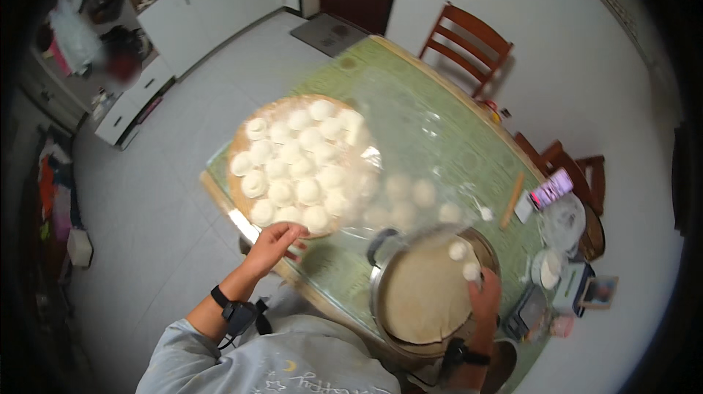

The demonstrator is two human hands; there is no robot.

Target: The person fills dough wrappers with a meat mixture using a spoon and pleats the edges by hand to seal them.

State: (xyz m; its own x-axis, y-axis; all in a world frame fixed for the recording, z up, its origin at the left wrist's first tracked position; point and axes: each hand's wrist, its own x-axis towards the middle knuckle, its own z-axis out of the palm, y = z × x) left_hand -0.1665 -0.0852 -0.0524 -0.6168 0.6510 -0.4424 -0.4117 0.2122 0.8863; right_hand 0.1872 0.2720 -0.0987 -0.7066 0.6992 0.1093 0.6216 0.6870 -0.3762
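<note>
A round wooden board [237, 141] bears several white dough buns [301, 165], with clear plastic film [406, 136] over its right side and more buns beneath the film. My left hand [280, 243] is at the board's near edge, fingers apart, holding nothing that I can see. To the right is a metal steamer pot [379, 306] lined with a beige cloth [420, 295]. My right hand [484, 289] reaches over its right side, fingertips on a small white bun [471, 271]. Another bun [457, 251] lies on the cloth just beyond.
The green-covered table [467, 158] holds a wooden rolling pin [512, 200], a lit phone [551, 189], a plastic bag [564, 224], a white container [549, 270] and a framed picture [599, 292] at the right. Wooden chairs [467, 37] stand beyond the far edge.
</note>
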